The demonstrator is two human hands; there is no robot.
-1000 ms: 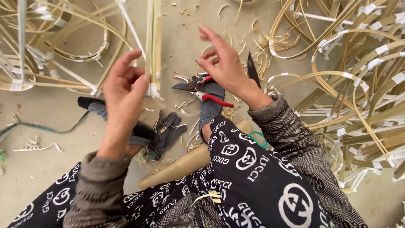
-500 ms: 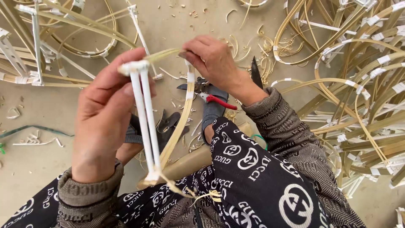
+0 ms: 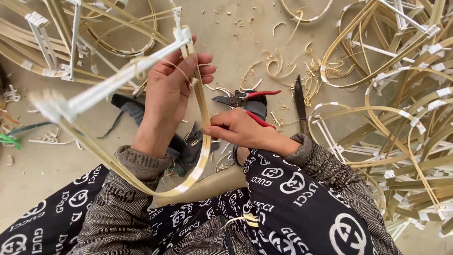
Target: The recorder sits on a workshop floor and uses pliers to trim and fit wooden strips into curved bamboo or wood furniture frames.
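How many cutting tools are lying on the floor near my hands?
2: red-handled pruning shears just beyond the right hand, and a dark knife to their right. Others may hide under the bamboo strips.

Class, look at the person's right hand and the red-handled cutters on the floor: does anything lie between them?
Nothing visible does. The right hand pinches the bent bamboo strip, and the cutters lie on the floor just beyond its knuckles, with only small shavings around. The left hand holds the strip's upper end, off to the side.

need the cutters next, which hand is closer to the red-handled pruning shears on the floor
Right. The right hand lies just below the shears, pinching the bamboo strip; the left hand is raised farther left.
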